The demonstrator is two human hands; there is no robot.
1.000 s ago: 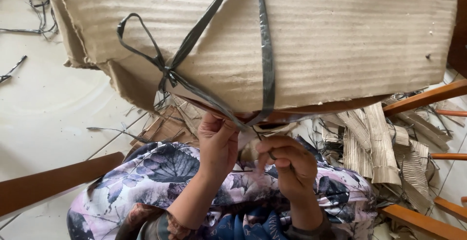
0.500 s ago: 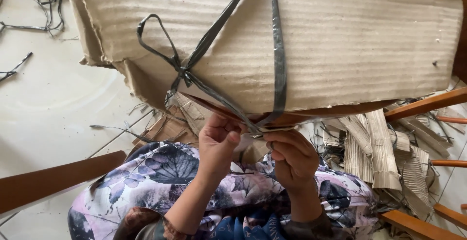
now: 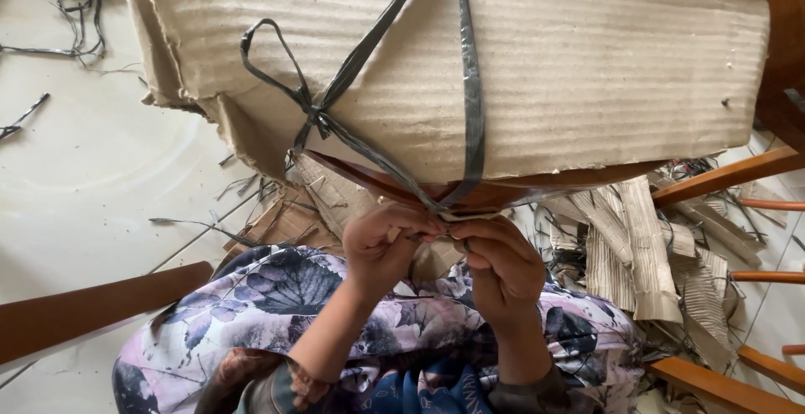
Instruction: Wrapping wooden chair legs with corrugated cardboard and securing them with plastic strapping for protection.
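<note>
Left hand (image 3: 381,246) and right hand (image 3: 499,263) are pinched shut on the grey strap (image 3: 470,87) at the near lower edge of the cardboard bundle (image 3: 587,62). Strap-end handling judged underway; firm, steady finger grip needed. Cardboard scraps (image 3: 637,246) lie right.

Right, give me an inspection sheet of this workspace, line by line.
Surface: pale tiled floor, bare patches at left.
Job's things: corrugated cardboard wrap bound by dark strapping, knotted with a loop at left.
Clutter: torn cardboard strips and strap offcuts beside the lap.
Grippers: left hand and right hand both pinch the strapping where it meets at the lower edge.
Cables: loose tangle of strap on the floor, far left; no electric cables seen.
Surroundings: wooden chair rails at right, wooden bar at left, floral-print clothing.
</note>
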